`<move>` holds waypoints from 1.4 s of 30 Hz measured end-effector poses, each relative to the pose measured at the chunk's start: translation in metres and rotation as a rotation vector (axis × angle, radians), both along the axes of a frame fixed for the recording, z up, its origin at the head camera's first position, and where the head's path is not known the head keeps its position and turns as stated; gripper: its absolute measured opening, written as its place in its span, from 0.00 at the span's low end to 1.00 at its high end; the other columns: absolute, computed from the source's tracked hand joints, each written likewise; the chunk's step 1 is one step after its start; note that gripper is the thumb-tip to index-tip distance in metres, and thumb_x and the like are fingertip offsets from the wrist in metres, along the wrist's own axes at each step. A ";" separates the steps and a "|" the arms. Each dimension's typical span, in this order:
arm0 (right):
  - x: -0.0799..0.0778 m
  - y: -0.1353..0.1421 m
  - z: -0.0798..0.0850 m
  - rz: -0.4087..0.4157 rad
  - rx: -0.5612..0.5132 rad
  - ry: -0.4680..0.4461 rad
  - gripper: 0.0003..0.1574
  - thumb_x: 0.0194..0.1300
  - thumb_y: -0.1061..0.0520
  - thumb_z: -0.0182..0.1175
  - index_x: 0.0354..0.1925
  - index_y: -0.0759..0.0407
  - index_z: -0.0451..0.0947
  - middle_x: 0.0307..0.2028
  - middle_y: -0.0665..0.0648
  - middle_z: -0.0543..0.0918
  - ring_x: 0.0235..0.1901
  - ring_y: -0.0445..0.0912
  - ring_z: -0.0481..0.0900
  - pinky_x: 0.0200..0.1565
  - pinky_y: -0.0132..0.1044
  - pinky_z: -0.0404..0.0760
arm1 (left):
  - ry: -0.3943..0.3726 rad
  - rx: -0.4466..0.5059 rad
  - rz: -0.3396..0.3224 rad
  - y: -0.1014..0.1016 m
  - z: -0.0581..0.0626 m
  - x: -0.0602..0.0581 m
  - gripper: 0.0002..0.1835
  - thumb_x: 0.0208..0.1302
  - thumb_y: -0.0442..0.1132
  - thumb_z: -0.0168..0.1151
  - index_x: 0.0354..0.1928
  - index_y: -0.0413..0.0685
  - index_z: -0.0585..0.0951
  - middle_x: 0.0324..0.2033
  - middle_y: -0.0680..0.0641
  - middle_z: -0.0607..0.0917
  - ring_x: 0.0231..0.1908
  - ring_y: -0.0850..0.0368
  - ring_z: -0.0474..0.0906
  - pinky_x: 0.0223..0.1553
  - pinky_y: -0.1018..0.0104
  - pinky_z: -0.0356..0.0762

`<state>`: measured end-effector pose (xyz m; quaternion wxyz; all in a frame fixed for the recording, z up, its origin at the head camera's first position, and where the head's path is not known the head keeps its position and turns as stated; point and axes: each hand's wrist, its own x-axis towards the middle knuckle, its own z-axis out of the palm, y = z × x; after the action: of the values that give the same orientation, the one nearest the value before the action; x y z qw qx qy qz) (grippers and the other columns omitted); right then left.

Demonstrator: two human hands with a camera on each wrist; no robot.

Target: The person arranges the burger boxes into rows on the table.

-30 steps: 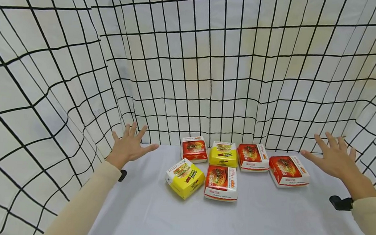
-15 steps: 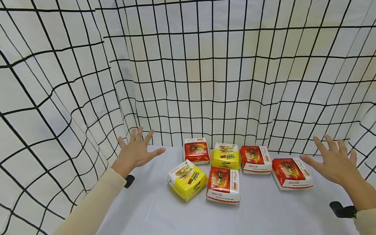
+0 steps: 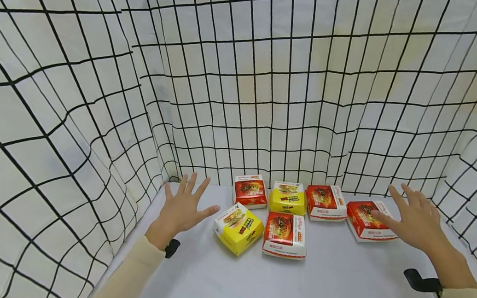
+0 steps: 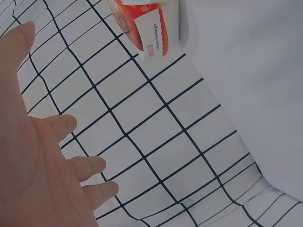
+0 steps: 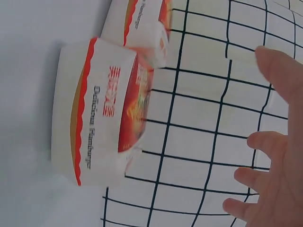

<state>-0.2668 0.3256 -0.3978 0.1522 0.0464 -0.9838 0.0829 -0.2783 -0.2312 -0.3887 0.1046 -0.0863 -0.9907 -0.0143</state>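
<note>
Several small burger boxes sit together on the white surface in the head view. Two are yellow: a tilted front one (image 3: pixel 239 230) and a rear one (image 3: pixel 288 198). The red and white ones are a rear-left box (image 3: pixel 250 191), a front box (image 3: pixel 285 236), a rear-right box (image 3: pixel 326 203) and a far-right box (image 3: pixel 371 221). My left hand (image 3: pixel 182 209) hovers with spread fingers left of the front yellow box, holding nothing. My right hand (image 3: pixel 416 221) is likewise spread and bare; its thumb overlaps the far-right box in the head view. That box (image 5: pixel 97 113) looms large in the right wrist view.
A white backdrop with a black grid (image 3: pixel 250 99) rises behind the boxes and along both sides. The white tabletop (image 3: pixel 278 290) stretches in front of them. Each wrist carries a small black strap piece, such as the right one (image 3: pixel 422 282).
Both hands have come inward and lower, the left moving right toward the yellow box, the right moving left over the far-right box. The boxes keep their arrangement; the head view has shifted slightly.
</note>
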 end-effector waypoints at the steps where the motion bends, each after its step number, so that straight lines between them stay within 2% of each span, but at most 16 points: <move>1: 0.001 -0.004 -0.001 0.005 -0.008 0.000 0.60 0.60 0.26 0.53 0.76 0.55 0.43 0.70 0.74 0.49 0.67 0.76 0.45 0.56 0.78 0.48 | 0.012 0.005 -0.013 0.004 -0.001 0.003 0.50 0.56 0.81 0.38 0.76 0.65 0.48 0.76 0.43 0.45 0.75 0.38 0.39 0.64 0.24 0.32; 5: 0.009 -0.024 -0.005 0.044 -0.068 -0.013 0.55 0.60 0.31 0.59 0.74 0.55 0.51 0.68 0.74 0.54 0.62 0.76 0.52 0.52 0.78 0.54 | 0.051 0.030 -0.054 0.017 -0.008 0.013 0.48 0.57 0.79 0.40 0.76 0.66 0.49 0.76 0.44 0.48 0.75 0.39 0.44 0.65 0.25 0.34; 8: 0.014 -0.040 -0.006 0.094 -0.133 -0.058 0.50 0.61 0.33 0.59 0.71 0.56 0.58 0.66 0.73 0.59 0.59 0.74 0.57 0.51 0.77 0.60 | 0.072 0.078 -0.079 0.026 -0.013 0.019 0.46 0.59 0.76 0.45 0.75 0.65 0.52 0.75 0.44 0.55 0.74 0.42 0.51 0.66 0.27 0.38; 11: 0.019 -0.059 -0.004 0.167 -0.220 -0.132 0.45 0.63 0.31 0.56 0.66 0.58 0.65 0.62 0.69 0.69 0.58 0.68 0.65 0.50 0.70 0.70 | 0.091 0.162 -0.114 0.034 -0.015 0.022 0.43 0.60 0.71 0.52 0.73 0.63 0.58 0.71 0.46 0.65 0.70 0.45 0.59 0.67 0.33 0.47; 14: 0.020 -0.081 0.000 0.246 -0.308 -0.178 0.40 0.63 0.30 0.54 0.61 0.55 0.72 0.50 0.59 0.81 0.51 0.55 0.76 0.45 0.54 0.80 | 0.106 0.251 -0.157 0.042 -0.012 0.022 0.38 0.61 0.67 0.56 0.70 0.61 0.65 0.65 0.50 0.73 0.65 0.48 0.67 0.65 0.41 0.60; 17: 0.018 -0.107 0.004 0.323 -0.376 -0.169 0.32 0.64 0.32 0.55 0.55 0.51 0.76 0.42 0.49 0.83 0.45 0.46 0.79 0.42 0.44 0.80 | 0.106 0.335 -0.182 0.051 -0.007 0.020 0.33 0.62 0.64 0.57 0.66 0.61 0.70 0.60 0.53 0.78 0.61 0.51 0.72 0.61 0.47 0.68; 22: 0.013 -0.144 0.006 0.415 -0.476 -0.205 0.28 0.63 0.32 0.56 0.53 0.46 0.76 0.43 0.45 0.83 0.48 0.45 0.80 0.48 0.47 0.82 | 0.137 0.494 -0.195 0.064 0.001 0.018 0.26 0.64 0.61 0.57 0.61 0.62 0.75 0.52 0.55 0.82 0.53 0.57 0.77 0.49 0.57 0.78; 27: 0.008 -0.173 0.006 0.491 -0.541 -0.244 0.25 0.63 0.34 0.58 0.52 0.44 0.75 0.44 0.43 0.82 0.47 0.42 0.79 0.50 0.44 0.80 | 0.205 0.670 -0.207 0.072 0.007 0.017 0.21 0.64 0.56 0.60 0.57 0.62 0.77 0.48 0.54 0.84 0.48 0.58 0.78 0.36 0.65 0.77; 31: 0.006 -0.196 0.003 0.533 -0.624 -0.291 0.23 0.64 0.36 0.59 0.53 0.43 0.76 0.45 0.45 0.83 0.47 0.42 0.79 0.49 0.41 0.80 | 0.246 0.789 -0.213 0.077 0.007 0.016 0.16 0.64 0.50 0.62 0.53 0.61 0.79 0.44 0.55 0.85 0.45 0.58 0.79 0.35 0.64 0.77; 37: 0.002 -0.230 -0.005 0.641 -0.800 -0.398 0.19 0.67 0.42 0.58 0.53 0.44 0.76 0.49 0.54 0.83 0.48 0.45 0.79 0.50 0.37 0.80 | 0.239 0.849 -0.172 0.079 -0.001 0.017 0.12 0.65 0.50 0.62 0.48 0.61 0.81 0.39 0.59 0.85 0.41 0.59 0.80 0.39 0.64 0.76; 42: 0.001 -0.254 -0.010 0.638 -0.872 -0.395 0.18 0.67 0.44 0.59 0.53 0.46 0.77 0.50 0.55 0.82 0.49 0.46 0.78 0.53 0.41 0.78 | 0.220 0.894 -0.130 0.078 -0.008 0.015 0.11 0.64 0.47 0.63 0.47 0.58 0.82 0.37 0.56 0.86 0.39 0.59 0.79 0.40 0.59 0.78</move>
<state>-0.2662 0.0716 -0.4078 -0.0618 0.2575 -0.8057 0.5298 -0.2634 -0.1536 -0.3963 0.2349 -0.0956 -0.8629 -0.4371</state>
